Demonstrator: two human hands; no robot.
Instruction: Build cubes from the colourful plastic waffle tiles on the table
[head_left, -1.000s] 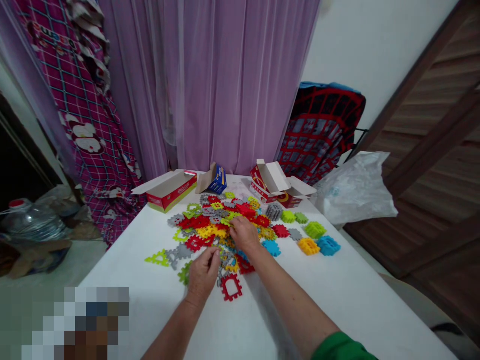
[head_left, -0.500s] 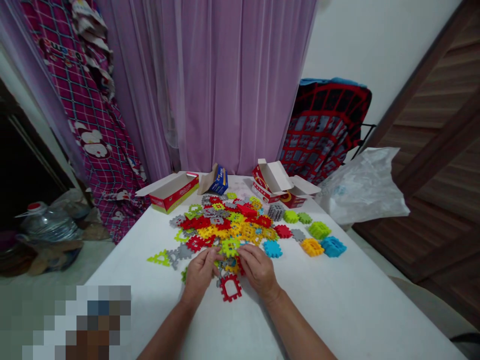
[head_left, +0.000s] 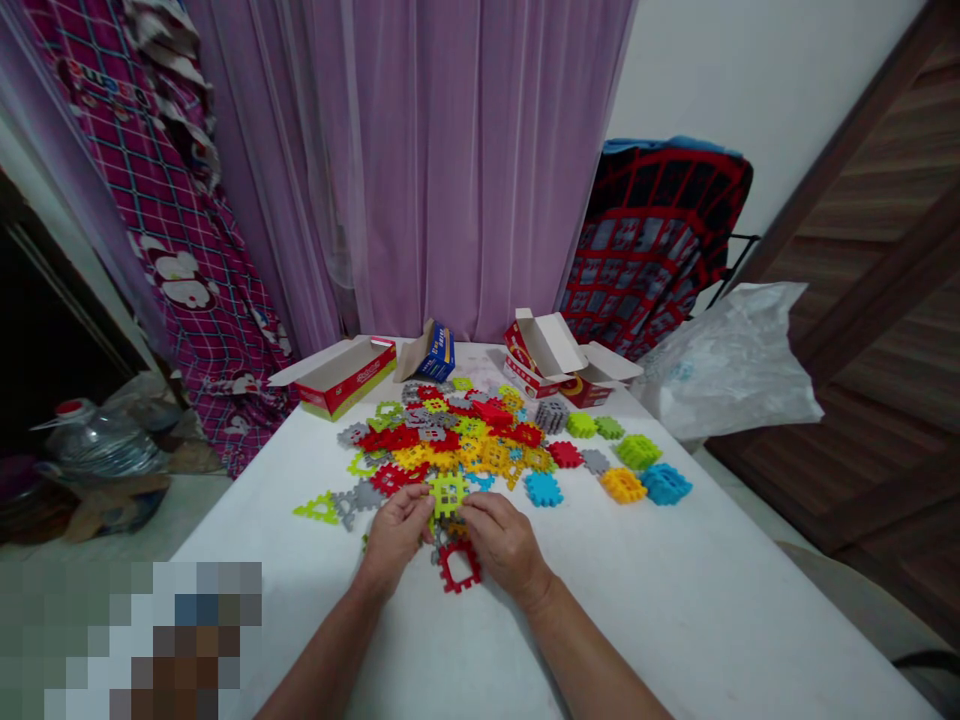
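Note:
A lime-green square building tile with window-like holes (head_left: 448, 495) is pinched between my two hands, above the near edge of a loose pile. My left hand (head_left: 397, 530) grips its left side, and my right hand (head_left: 508, 543) has its right side. Just below and between the hands lies a red square frame tile (head_left: 459, 567). Beyond them spreads a heap of interlocking tiles in red, grey, green and yellow (head_left: 450, 452). Left of my left hand lies a green triangular tile (head_left: 318, 508) beside grey ones. A blue tile (head_left: 544, 489) rests to the right of my right hand.
Along the right are stacked groups, such as a blue stack (head_left: 666, 484) and an orange stack (head_left: 624, 485). Open boxes stand at the back: red (head_left: 349, 378), blue (head_left: 429, 352) and another red one (head_left: 540, 352). A plastic bag (head_left: 727, 365) hangs at the right table edge.
The lime-green tile has turned more face-on to the view and shifted slightly left, with both hands staying on it. The whole view has shifted a little.

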